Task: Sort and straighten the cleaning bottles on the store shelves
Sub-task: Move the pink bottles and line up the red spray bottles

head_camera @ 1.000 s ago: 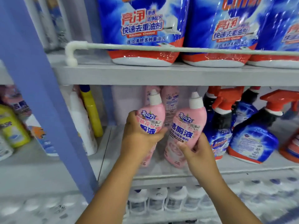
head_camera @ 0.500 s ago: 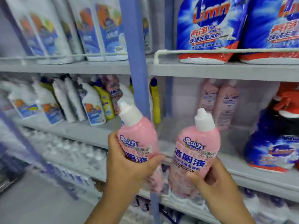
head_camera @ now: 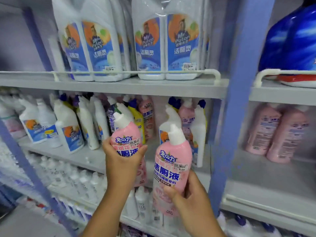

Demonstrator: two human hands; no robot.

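1. The left hand (head_camera: pixel 122 165) grasps a pink bottle (head_camera: pixel 127 139) round its middle, thumb across the blue lettering of the label, fingers wrapped behind. Above the grip the white spout cap (head_camera: pixel 120 119) leans to the left; below the grip the bottle's lower part shows beside the wrist.
2. The right hand (head_camera: pixel 189 200) grasps a second pink bottle (head_camera: pixel 172 170) low on its body, thumb on the front, fingers curled round the right side. Above this grip the label and a small price sticker face the camera, and its white cap (head_camera: pixel 176 135) points up, tilted slightly left.
3. The two held bottles are apart, the left one higher and further left; both are off the shelf, in front of it.
4. Behind the left grip, the middle shelf (head_camera: pixel 71 156) carries a crowded, leaning row of white bottles (head_camera: pixel 68 127), with yellow and pink ones among them.
5. Right of the right grip stands a blue upright post (head_camera: pixel 237 106); beyond it two more pink bottles (head_camera: pixel 275 132) stand at the back of the neighbouring shelf, their back labels outward.
6. Above both grips, the upper shelf holds tall white jugs (head_camera: pixel 148 43) with blue labels behind a white rail (head_camera: pixel 130 72).
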